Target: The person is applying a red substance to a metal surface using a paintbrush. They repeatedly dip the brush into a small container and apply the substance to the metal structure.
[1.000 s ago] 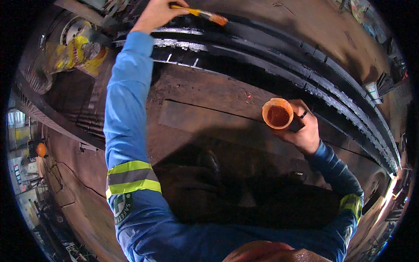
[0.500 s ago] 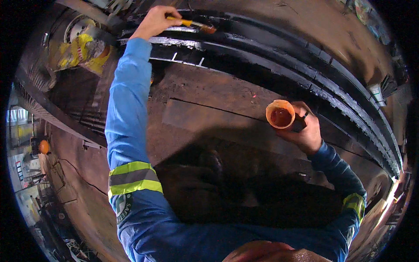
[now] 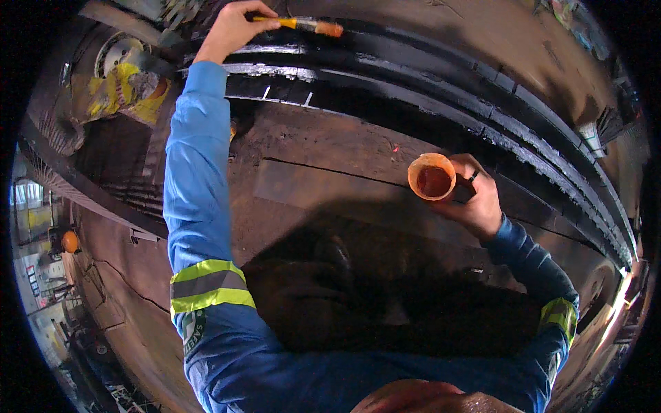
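Note:
My left hand (image 3: pixel 236 29) reaches to the far side, fingers closed around the yellow handle of a paintbrush (image 3: pixel 303 25). Its bristles, stained orange-red, point right and lie over the far part of a long dark metal beam (image 3: pixel 413 86); whether they touch it I cannot tell. The beam has several ridges with shiny wet-looking stretches. In front of the beam, my right hand (image 3: pixel 478 203) is wrapped round an orange-stained cup (image 3: pixel 432 177), held with its mouth toward me. Reddish-brown liquid shows inside the cup.
A yellow crumpled bag (image 3: pixel 113 93) lies at the far left beside a round metal part (image 3: pixel 118 55). A dark beam (image 3: pixel 89 186) slants along the left. A flat plate (image 3: pixel 310 186) lies on the brown floor before me. An orange round object (image 3: pixel 70 241) stands at the left.
The brush has shifted slightly toward the far side and lies more level, bristles lifted a little. My right hand has brought the cup slightly left.

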A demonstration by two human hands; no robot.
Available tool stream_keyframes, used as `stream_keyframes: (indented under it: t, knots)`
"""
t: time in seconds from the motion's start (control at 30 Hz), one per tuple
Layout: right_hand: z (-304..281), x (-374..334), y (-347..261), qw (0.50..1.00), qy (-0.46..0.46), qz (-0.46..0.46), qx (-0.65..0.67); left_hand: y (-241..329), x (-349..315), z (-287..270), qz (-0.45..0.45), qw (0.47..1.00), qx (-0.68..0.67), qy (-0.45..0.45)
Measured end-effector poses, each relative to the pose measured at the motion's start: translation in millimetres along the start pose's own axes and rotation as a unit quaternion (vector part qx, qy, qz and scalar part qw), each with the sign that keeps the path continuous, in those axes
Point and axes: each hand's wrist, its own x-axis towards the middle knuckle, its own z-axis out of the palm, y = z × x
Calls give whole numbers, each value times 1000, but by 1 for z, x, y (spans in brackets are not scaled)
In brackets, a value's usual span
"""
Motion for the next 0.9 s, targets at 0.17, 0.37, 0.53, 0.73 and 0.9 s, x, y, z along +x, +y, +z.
stream_keyframes:
  t: [0.17, 0.37, 0.53, 0.73, 0.9]
  knots:
    - [-2, 0, -1, 1000, -14, -1, 4, 48, 13, 25, 28, 997, 69, -19]
    - [-5, -1, -4, 1000, -2, -17, -2, 68, 18, 12, 64, 997, 8, 51]
    - [1, 1, -6, 998, -5, 4, 68, 58, 8, 24, 28, 998, 49, 21]
    - [-2, -2, -5, 999, -1, -35, -7, 88, 22, 37, 77, 996, 34, 37]
    - [0, -2, -10, 999, -1, -8, 47, 73, 0, 32, 68, 994, 74, 34]
